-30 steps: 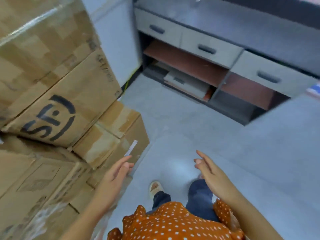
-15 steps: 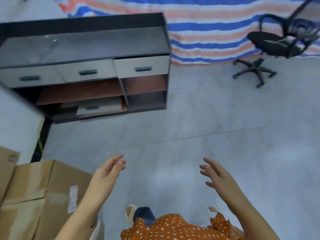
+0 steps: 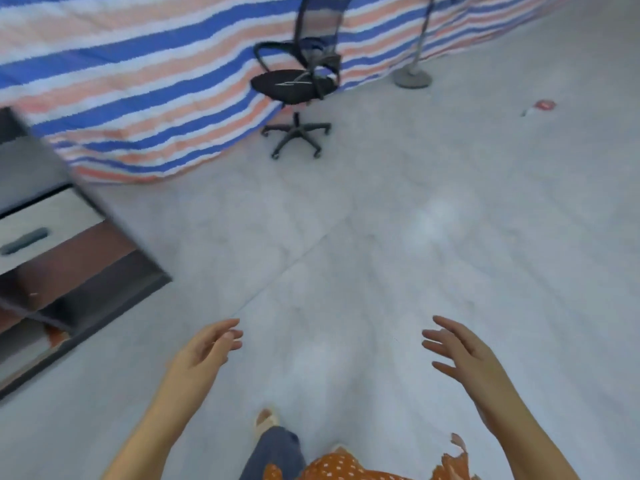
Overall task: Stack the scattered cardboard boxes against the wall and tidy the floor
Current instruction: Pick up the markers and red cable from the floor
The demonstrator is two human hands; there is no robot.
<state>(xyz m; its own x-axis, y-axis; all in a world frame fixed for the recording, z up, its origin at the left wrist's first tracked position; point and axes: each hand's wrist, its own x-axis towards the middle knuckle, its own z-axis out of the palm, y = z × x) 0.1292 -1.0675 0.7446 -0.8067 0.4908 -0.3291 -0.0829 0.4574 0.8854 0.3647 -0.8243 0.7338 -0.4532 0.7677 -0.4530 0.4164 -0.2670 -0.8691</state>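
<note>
Grey tiled floor [image 3: 398, 237] fills the view, no cardboard boxes in sight. Nearest, an orange dotted top [image 3: 346, 467], a jeans leg [image 3: 277, 452] and a light shoe [image 3: 265, 419]. Left hand [image 3: 204, 351] and right hand [image 3: 464, 351] hover apart above the floor, each grip released, fingers loose, holding nothing. Left side, a dark cabinet [image 3: 69, 271] with a grey drawer [image 3: 38, 233], blurred. Farther, a black office chair [image 3: 298, 84] before a striped tarp [image 3: 138, 81]. Far right, a round stand base [image 3: 414, 77] and a small red scrap [image 3: 543, 105] on the floor.
</note>
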